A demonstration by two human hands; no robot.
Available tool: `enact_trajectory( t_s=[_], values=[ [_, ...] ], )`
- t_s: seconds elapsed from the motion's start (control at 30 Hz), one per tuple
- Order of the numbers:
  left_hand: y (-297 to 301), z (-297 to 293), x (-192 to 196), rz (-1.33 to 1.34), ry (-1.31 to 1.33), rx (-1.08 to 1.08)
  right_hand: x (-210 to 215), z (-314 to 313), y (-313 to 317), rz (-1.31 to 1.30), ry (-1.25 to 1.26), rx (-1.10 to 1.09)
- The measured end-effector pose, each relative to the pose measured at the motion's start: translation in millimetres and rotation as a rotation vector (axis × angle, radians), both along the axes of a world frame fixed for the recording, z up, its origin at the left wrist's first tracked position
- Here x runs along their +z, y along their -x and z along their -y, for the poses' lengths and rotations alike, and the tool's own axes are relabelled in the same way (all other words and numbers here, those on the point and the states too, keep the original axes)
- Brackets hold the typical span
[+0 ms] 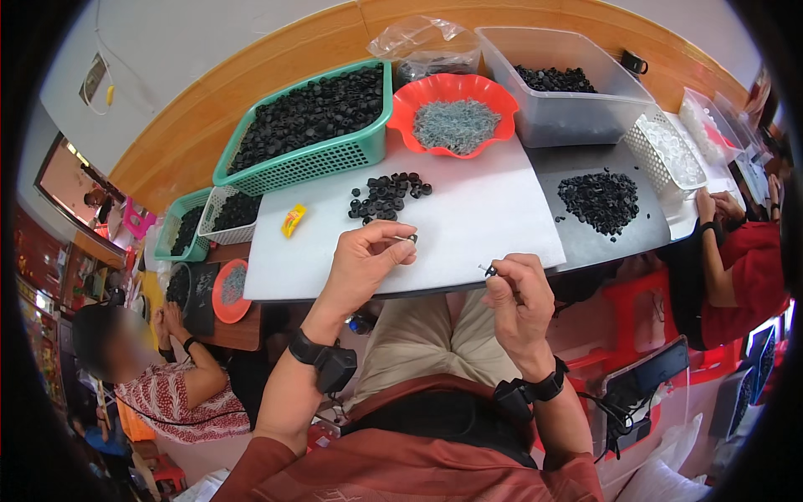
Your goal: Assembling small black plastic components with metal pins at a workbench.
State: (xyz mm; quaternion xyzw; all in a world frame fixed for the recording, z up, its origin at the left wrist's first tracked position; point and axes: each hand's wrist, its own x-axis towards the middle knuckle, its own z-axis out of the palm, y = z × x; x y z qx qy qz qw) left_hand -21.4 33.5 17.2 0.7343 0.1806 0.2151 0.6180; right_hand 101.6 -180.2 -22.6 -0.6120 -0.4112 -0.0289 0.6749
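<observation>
My left hand [365, 258] is closed over the near part of a white foam sheet [314, 261], pinching a small black part [412, 238] between thumb and fingertips. To its right, at the sheet's front edge, my right hand [520, 303] grips a small black piece with a thin metal pin [488, 269] pointing left. The two parts are apart. Beyond my left hand lies a loose group of round black caps [386, 197]. A red scalloped bowl [405, 102] at the back holds many grey metal pins [456, 125].
A green basket [305, 164] full of black caps stands at the back left, a clear plastic bin [577, 125] at the back right. Small black pieces [598, 202] are heaped on a dark board. A yellow packet [293, 220] lies left. People sit at both sides.
</observation>
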Motion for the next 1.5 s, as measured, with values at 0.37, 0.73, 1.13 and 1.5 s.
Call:
enact_trajectory(
  t_s=[0.37, 0.73, 1.13, 1.5],
  values=[
    [-6, 18, -1, 0.075, 0.589, -0.066, 1, -7, 1, -0.019, -0.006, 0.0],
    [-6, 24, -13, 0.191, 0.958, -0.166, 5, -18, 2, 0.019, -0.011, 0.023],
    [-7, 28, -13, 0.2, 0.963, -0.195, 11, -30, 2, 0.092, -0.009, 0.039],
    [-6, 33, -13, 0.169, 0.919, -0.205, 18, -32, 2, 0.205, 0.048, 0.019]
  ],
)
